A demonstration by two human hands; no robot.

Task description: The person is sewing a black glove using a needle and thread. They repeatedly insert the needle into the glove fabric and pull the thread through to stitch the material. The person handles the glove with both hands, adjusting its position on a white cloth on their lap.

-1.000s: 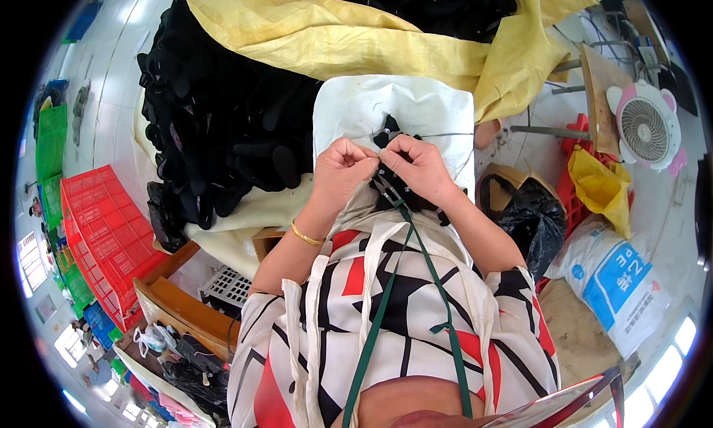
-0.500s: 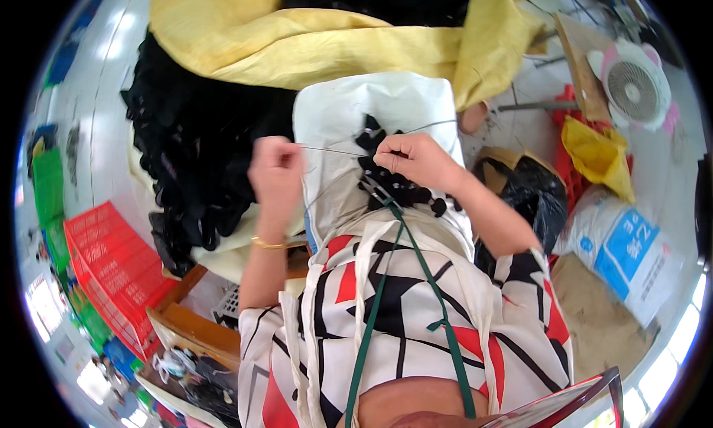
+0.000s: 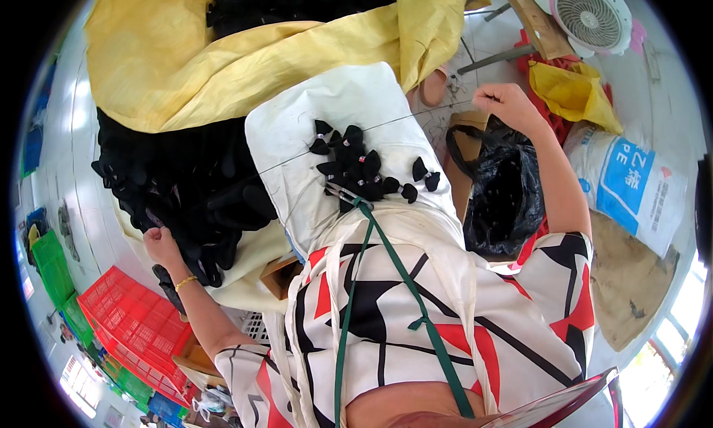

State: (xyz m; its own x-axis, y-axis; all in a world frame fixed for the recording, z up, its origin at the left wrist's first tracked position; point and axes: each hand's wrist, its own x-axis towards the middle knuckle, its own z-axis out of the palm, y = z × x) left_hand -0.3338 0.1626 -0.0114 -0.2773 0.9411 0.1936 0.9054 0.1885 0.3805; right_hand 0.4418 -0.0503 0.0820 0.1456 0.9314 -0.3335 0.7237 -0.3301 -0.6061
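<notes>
Hands spread wide over a white cloth (image 3: 356, 109) laid across the person's lap; the right hand (image 3: 505, 101) is closed in a pinch on the end of a thin thread (image 3: 416, 118), raised out to the right near a black plastic bag (image 3: 501, 198); the thread runs taut from that hand leftward across the cloth; the left hand (image 3: 160, 242) reaches far out to the left, its fingers curled at the edge of a heap of small black pieces (image 3: 186, 183), though whether it has hold of one cannot be told; a cluster of black pieces (image 3: 364, 168) lies on the cloth just below the thread; a yellow sack (image 3: 260, 64) lies open beyond the cloth; a red crate (image 3: 134, 317) sits below the left forearm; a small fan (image 3: 590, 16) stands at upper right.
</notes>
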